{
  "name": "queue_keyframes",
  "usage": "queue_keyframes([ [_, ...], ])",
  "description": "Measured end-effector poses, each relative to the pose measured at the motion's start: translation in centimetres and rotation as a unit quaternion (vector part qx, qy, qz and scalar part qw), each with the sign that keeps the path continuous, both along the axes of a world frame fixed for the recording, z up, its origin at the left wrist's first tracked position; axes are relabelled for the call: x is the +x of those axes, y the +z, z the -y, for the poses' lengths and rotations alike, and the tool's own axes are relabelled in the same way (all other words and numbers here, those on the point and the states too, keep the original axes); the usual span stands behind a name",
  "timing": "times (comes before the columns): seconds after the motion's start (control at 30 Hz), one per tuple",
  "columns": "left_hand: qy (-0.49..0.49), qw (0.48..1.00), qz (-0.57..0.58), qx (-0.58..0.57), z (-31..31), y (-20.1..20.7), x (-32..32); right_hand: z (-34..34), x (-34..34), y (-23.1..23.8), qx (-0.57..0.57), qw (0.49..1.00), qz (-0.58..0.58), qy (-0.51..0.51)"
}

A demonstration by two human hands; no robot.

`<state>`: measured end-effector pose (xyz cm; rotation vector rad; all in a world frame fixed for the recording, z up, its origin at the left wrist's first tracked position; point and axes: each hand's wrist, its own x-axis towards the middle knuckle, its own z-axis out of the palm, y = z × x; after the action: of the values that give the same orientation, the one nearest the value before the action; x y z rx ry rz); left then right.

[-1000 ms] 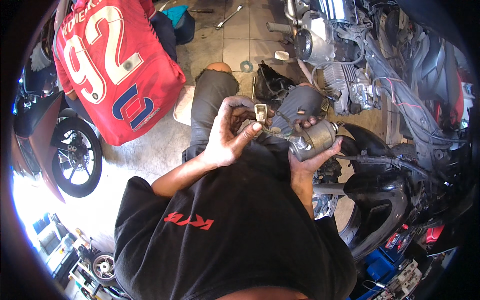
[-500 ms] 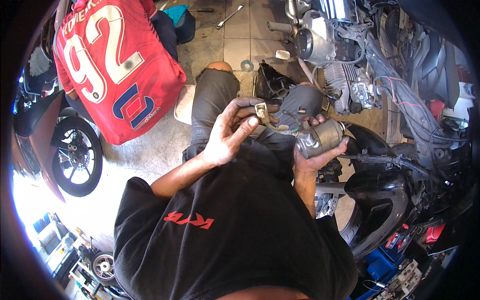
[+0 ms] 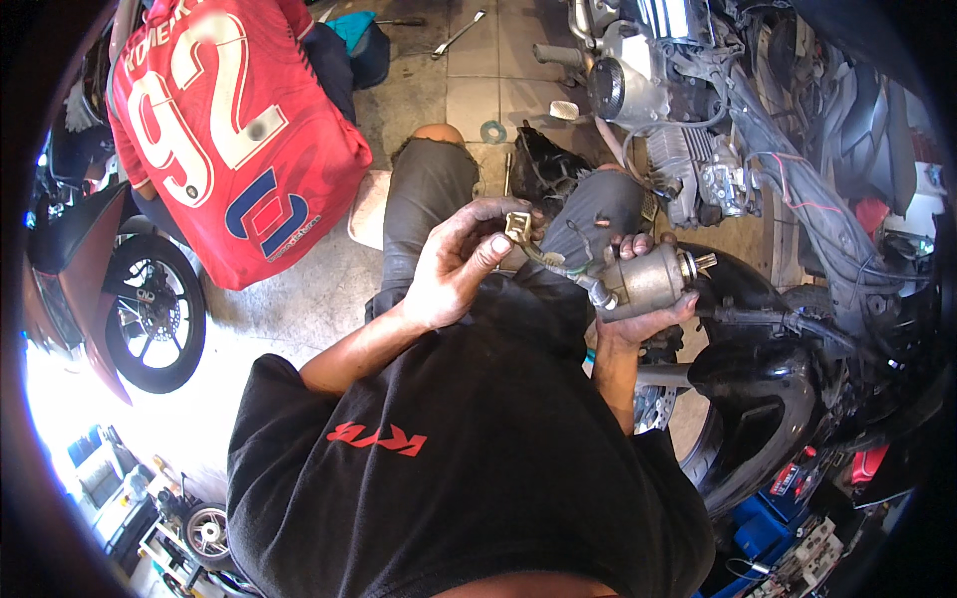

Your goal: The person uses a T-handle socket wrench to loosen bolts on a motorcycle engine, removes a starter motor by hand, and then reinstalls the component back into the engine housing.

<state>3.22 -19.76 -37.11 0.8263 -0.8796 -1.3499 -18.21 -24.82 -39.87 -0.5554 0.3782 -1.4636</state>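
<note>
In my right hand (image 3: 646,329) lies a grey cylindrical starter motor (image 3: 648,282), fingers curled round its far side and thumb side beneath. Its toothed shaft (image 3: 706,262) points right. A short wire lead (image 3: 560,267) runs from its left end to a cream plastic plug connector (image 3: 517,228). My left hand (image 3: 451,267) pinches that connector between thumb and fingers, its open end facing up. Both hands are above my lap, with the motor over my right knee.
A partly stripped motorcycle engine (image 3: 683,179) and frame (image 3: 797,199) stand at the right. A wrench (image 3: 459,34) and a washer (image 3: 492,132) lie on the tiled floor. A person in a red shirt (image 3: 234,149) is at the left, near a motorcycle wheel (image 3: 155,311).
My right hand has turned the starter motor, so its toothed shaft now shows at the right and it lies more level. My left hand has barely moved.
</note>
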Motion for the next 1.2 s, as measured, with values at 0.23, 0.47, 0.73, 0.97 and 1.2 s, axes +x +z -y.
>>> queue_keyframes([
  [0.23, -0.002, 0.979, 0.172, -0.105, 0.0, -0.4, 0.9, -0.1, -0.6, -0.7, -0.01, 1.0, -0.027, -0.003],
  [0.47, 0.027, 0.957, 0.232, -0.172, 0.2, 0.0, 0.9, -0.2, -0.6, -0.9, -0.01, 0.999, -0.03, -0.014],
  [0.73, -0.055, 0.997, -0.05, 0.003, 0.0, 0.3, -0.9, -1.2, 1.2, -0.5, 0.158, 0.985, 0.017, -0.072],
  [0.97, 0.031, 0.985, 0.014, -0.172, 0.1, -2.7, -2.0, -2.7, 4.1, -2.4, 0.352, 0.93, 0.088, 0.048],
  [1.2, -0.017, 0.975, 0.124, -0.181, -0.8, -3.2, -0.5, -3.1, 3.1, -3.6, 0.28, 0.955, 0.085, 0.038],
])
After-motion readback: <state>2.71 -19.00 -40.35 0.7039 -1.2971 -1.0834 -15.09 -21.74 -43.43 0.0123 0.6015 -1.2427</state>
